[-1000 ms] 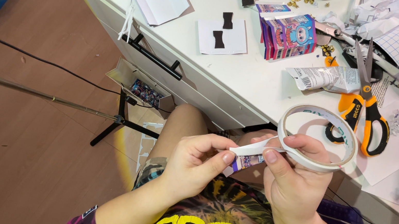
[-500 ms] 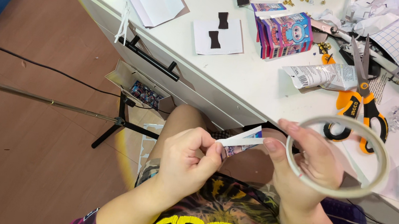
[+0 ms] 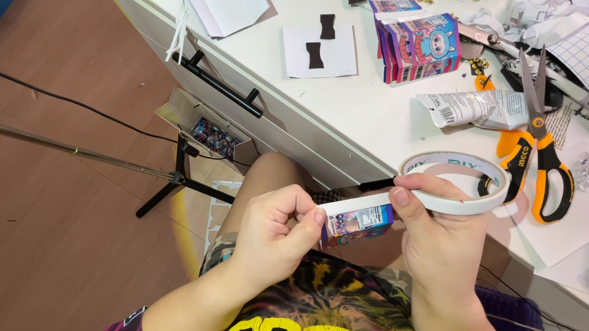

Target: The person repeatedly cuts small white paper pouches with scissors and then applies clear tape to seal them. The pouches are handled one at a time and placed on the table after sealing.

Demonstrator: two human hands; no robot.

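Below the white table (image 3: 363,114) edge: left hand (image 3: 274,228) pinches small colourful printed packet (image 3: 355,222), long axis toward right hand (image 3: 438,236), clamped on white tape roll (image 3: 453,182).

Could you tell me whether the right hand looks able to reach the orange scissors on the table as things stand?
Probably yes: the scissors lie just beyond the right hand with nothing between, but that hand holds a tape roll.

Scissors (image 3: 540,165) on table (image 3: 363,114) (right of packets (image 3: 418,48)), behind tape roll (image 3: 453,182)
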